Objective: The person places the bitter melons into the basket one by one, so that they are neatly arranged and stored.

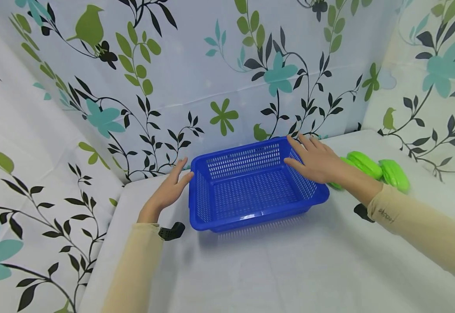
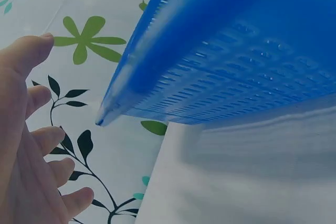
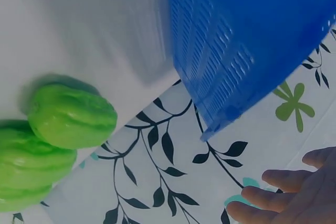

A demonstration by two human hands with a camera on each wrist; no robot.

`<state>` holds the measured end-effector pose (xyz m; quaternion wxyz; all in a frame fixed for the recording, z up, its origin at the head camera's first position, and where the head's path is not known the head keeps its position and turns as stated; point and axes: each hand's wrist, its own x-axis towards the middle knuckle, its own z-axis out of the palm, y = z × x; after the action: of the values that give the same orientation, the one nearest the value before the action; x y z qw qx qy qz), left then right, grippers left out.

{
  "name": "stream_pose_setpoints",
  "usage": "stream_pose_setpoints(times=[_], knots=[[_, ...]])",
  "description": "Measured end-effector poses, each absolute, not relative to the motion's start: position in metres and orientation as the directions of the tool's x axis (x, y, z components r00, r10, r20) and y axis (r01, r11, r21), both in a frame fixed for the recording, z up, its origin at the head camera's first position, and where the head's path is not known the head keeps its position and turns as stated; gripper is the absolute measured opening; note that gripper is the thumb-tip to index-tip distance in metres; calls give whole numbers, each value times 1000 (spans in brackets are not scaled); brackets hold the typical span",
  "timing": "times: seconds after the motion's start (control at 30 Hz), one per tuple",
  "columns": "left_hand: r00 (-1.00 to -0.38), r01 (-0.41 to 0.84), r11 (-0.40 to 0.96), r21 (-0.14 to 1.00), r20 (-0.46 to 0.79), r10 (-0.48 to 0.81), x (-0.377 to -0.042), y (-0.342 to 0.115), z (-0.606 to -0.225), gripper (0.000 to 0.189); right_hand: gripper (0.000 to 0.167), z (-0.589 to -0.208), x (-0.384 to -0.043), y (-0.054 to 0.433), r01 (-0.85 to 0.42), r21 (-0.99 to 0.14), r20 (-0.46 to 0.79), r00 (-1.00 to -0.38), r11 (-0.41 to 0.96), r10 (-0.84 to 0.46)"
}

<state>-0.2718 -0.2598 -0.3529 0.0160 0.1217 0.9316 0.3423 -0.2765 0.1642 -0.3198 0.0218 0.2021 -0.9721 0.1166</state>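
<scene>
A blue plastic basket [image 1: 251, 191] with slotted walls sits on the white table, its inside bare. My left hand [image 1: 168, 189] is by its left end, fingers extended; the left wrist view shows a gap between that hand [image 2: 37, 145] and the basket [image 2: 210, 77]. In the head view my right hand [image 1: 315, 158] overlaps the basket's right end. From the right wrist, this hand [image 3: 294, 192] appears apart from the basket [image 3: 226, 45], its fingers loosely extended and holding nothing. Bright green furrowed vegetables resembling chayotes [image 1: 364, 164] lie right of the basket, partly hidden by my right arm.
The white tabletop [image 1: 259, 269] stretches in front of the basket. A patterned curtain [image 1: 188, 65] with leaves, flowers and birds hangs behind and along both sides. Black devices are at my wrists, the left one [image 1: 172, 231] showing below the hand.
</scene>
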Motion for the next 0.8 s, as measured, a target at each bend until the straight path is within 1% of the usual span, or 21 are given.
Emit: stream_pose_setpoints(times=[0.1, 0.23, 0.3, 0.4, 0.57, 0.8], knots=[[-975, 197, 732, 652, 54, 214, -267, -262, -361, 70, 76, -324, -269, 167, -404, -222, 106, -915, 887, -390], [-973, 223, 697, 682, 106, 207, -261, -263, -371, 67, 75, -329, -260, 169, -408, -241, 120, -913, 880, -390], [-969, 239, 665, 707, 135, 205, -257, -264, -376, 63, 75, -331, -256, 171, -409, -267, 127, -913, 873, -389], [-967, 250, 606, 755, 160, 199, -253, -264, -383, 60, 74, -334, -252, 175, -400, -338, 138, -917, 852, -375], [-973, 222, 536, 815, 148, 178, -247, -265, -391, 59, 72, -339, -247, 188, -370, -456, 156, -929, 810, -336], [-979, 188, 482, 856, 125, 160, -239, -265, -399, 56, 73, -345, -244, 203, -350, -510, 154, -936, 786, -316]])
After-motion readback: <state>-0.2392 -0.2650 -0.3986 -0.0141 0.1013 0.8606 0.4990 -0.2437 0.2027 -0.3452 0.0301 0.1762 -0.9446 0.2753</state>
